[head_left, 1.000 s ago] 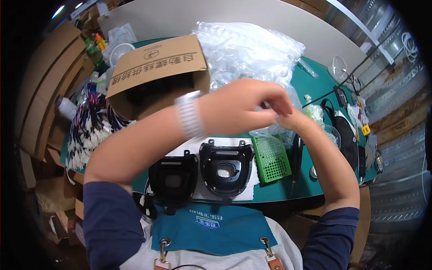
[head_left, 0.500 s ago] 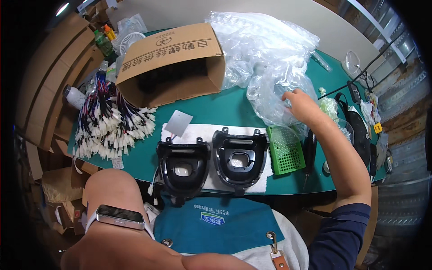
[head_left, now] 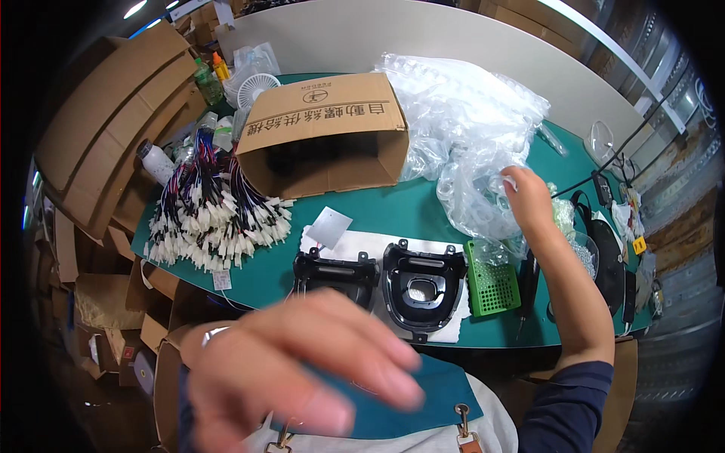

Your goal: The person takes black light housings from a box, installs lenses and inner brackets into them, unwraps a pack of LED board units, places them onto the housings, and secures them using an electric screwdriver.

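Note:
Close to the camera, my left hand point(head_left: 294, 370) is blurred, with its fingers apart and nothing visible between them. My right hand point(head_left: 530, 198) pinches the edge of a clear plastic bag point(head_left: 472, 189), part of a crumpled heap. Two black plastic housings lie on a white cloth point(head_left: 355, 239) at the near table edge. My left hand partly covers the left housing point(head_left: 336, 273), while the right housing point(head_left: 424, 283) shows fully, with an oval opening. Behind the left one, a small grey square plate point(head_left: 329, 227) rests on the cloth's edge.
An open cardboard box point(head_left: 325, 113) lies on its side on the green table point(head_left: 393, 208). To its left is a bundle of wires with white connectors point(head_left: 219, 223). A green perforated tray point(head_left: 495, 291) and a dark screwdriver-like tool point(head_left: 528, 283) lie right of the housings.
My left hand has swung up from the lower left to in front of the left housing. My right hand has stayed at the plastic bag. The whole view has shifted.

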Demonstrator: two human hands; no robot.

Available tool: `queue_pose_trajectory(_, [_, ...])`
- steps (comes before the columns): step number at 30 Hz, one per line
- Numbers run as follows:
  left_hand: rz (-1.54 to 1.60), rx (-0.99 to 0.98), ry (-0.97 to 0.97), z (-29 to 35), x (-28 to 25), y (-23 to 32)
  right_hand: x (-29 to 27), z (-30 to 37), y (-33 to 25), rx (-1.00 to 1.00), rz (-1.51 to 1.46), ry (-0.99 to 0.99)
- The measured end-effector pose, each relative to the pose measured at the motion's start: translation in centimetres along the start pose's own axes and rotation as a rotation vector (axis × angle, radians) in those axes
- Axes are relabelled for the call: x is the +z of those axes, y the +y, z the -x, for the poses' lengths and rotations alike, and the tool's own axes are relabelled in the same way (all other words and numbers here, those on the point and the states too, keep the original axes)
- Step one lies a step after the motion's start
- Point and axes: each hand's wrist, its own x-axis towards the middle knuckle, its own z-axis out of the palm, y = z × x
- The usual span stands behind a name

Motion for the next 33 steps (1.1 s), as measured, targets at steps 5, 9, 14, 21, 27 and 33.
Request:
queue_pose_trajectory(5, [-1.174,-0.002,-0.189,1.8,-2.1,-3.7,-6.1,4.4,-10.2,0.304,-0.868,-0.293])
queue_pose_trajectory(9, [-1.137,-0.075,-0.234,2.4,-0.9,-7.5,-7.2,8.0,-15.6,0.176,-1.015,-0.485])
queue_pose_trajectory(14, [-0.999,-0.199,-0.202,4.7,-1.0,-8.1,-6.5,9.4,-16.9,0.098,-1.070,-0.493])
queue_pose_trajectory(21, [-0.957,-0.373,-0.141,6.9,-3.2,-6.4,-5.5,10.0,-15.7,0.114,-1.123,-0.459])
queue_pose_trajectory(27, [-1.121,-0.543,-0.126,9.5,-6.2,-6.3,-4.8,9.7,-14.6,-0.228,-0.769,-0.319])
queue_pose_trajectory(33, [-1.146,-0.578,-0.164,10.8,-6.8,-7.4,-3.9,9.1,-13.6,-0.366,-0.526,-0.204])
